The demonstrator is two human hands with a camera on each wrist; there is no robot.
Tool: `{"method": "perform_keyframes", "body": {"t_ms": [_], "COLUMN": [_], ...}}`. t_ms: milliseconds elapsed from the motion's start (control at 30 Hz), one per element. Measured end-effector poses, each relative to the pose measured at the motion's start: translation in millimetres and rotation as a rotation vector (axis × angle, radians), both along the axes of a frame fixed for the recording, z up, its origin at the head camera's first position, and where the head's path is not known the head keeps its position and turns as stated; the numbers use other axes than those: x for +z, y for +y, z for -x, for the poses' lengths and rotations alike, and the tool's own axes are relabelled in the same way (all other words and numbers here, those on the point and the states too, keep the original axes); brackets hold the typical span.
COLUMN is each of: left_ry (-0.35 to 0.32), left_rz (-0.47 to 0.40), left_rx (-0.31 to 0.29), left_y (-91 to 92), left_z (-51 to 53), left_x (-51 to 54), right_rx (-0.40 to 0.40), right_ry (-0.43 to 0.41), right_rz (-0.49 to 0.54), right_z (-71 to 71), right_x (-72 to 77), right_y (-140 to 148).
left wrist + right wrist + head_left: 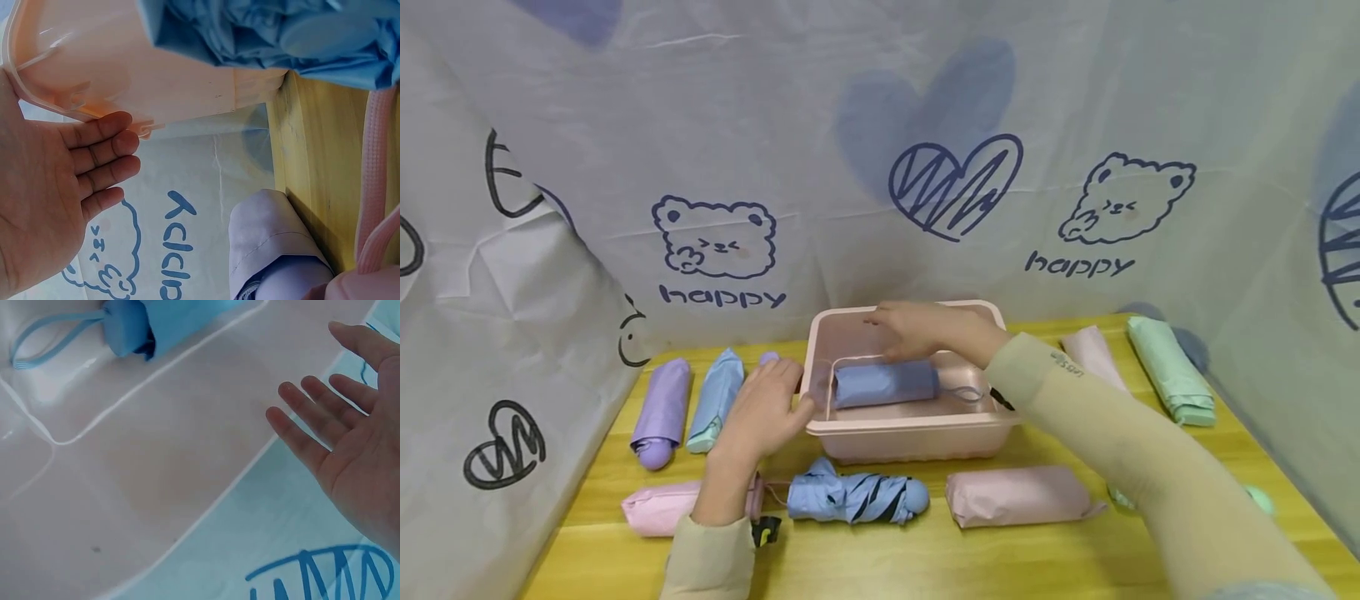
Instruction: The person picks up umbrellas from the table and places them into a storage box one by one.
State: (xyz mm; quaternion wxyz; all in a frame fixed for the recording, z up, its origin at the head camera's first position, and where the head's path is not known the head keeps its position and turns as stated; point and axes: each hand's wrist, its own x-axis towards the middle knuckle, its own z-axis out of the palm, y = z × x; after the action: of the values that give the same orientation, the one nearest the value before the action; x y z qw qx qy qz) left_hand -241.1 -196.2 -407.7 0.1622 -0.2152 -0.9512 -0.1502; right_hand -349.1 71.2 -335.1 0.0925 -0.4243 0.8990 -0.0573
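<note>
A folded blue umbrella with a wrist loop lies on the floor of a pale pink plastic basin. Over the far part of the basin, the right hand hovers with spread fingers and holds nothing; the right wrist view shows its empty palm. At the basin's left side is the left hand, its thumb by the rim. Seen from the left wrist, its fingers are fairly straight alongside the basin wall. In front of the basin lies a light blue umbrella with black trim.
Left of the basin lie a purple umbrella and a blue one. A pink umbrella is partly behind the left wrist. Another pink umbrella lies front right, a mint one back right. A printed cloth hangs behind the yellow table.
</note>
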Motion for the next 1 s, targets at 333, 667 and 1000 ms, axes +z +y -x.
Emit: {"method": "perform_keyframes", "body": {"t_ms": [333, 667, 1000], "left_ry": [0.022, 0.006, 0.02], "left_rz": [-0.004, -0.001, -0.001], "left_rx": [-0.003, 0.011, -0.003], "left_y": [1.3, 1.3, 1.5], "left_z": [0.6, 0.5, 0.7], "left_x": [-0.4, 0.0, 0.7], "right_rx": [-0.002, -0.043, -0.131], "right_ry": [0.039, 0.074, 0.104], "right_rz": [0.157, 0.29, 0.388], "right_z": [-4.5, -20.8, -40.6], "right_x": [20.0, 32.6, 38.6], "right_y": [13.5, 39.2, 66.7]}}
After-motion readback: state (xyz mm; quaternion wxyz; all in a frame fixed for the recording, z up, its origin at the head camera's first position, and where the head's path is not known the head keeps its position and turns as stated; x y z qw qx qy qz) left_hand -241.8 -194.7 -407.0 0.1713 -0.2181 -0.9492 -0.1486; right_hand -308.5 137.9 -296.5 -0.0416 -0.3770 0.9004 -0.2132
